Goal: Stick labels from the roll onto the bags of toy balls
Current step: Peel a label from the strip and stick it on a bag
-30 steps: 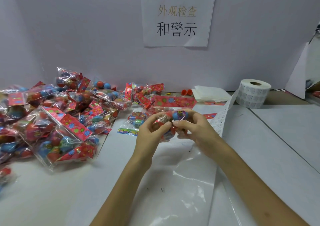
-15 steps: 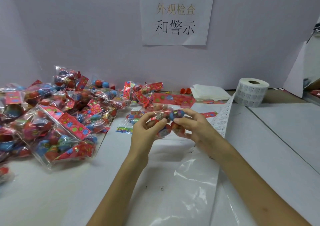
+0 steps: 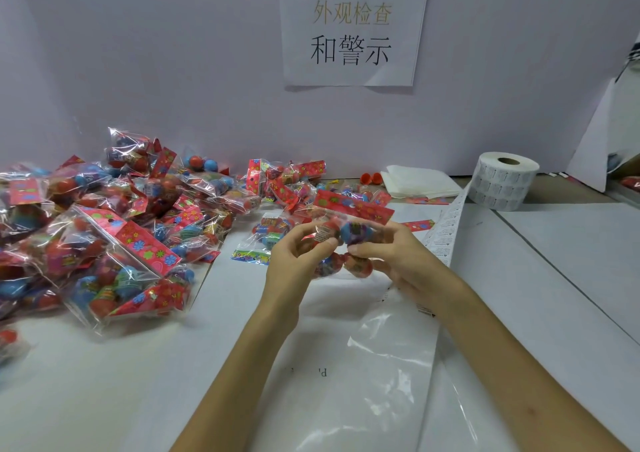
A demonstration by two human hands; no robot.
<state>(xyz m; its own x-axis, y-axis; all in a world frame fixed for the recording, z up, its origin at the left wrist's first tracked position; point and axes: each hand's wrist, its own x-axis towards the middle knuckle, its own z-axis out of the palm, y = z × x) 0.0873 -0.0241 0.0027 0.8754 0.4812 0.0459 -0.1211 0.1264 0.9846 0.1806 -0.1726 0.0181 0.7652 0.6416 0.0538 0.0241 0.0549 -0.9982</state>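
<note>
A clear bag of toy balls (image 3: 349, 235) with a red flowered header card is held above the table between both hands. My left hand (image 3: 294, 264) pinches its left side, the thumb on a small white label on the bag. My right hand (image 3: 398, 254) grips the right side, fingers curled round the balls. The white label roll (image 3: 502, 185) stands at the back right, and its strip of labels (image 3: 446, 233) trails down toward my right hand.
A big pile of bagged balls (image 3: 114, 230) covers the left of the table (image 3: 104, 365). More bags (image 3: 287, 185) lie behind my hands. A clear plastic sheet (image 3: 374, 365) lies below them. Folded white paper (image 3: 419, 181) and a wall sign (image 3: 353, 29) are behind.
Both hands keep the bag, which has shifted slightly. My left thumb has moved over the label on it.
</note>
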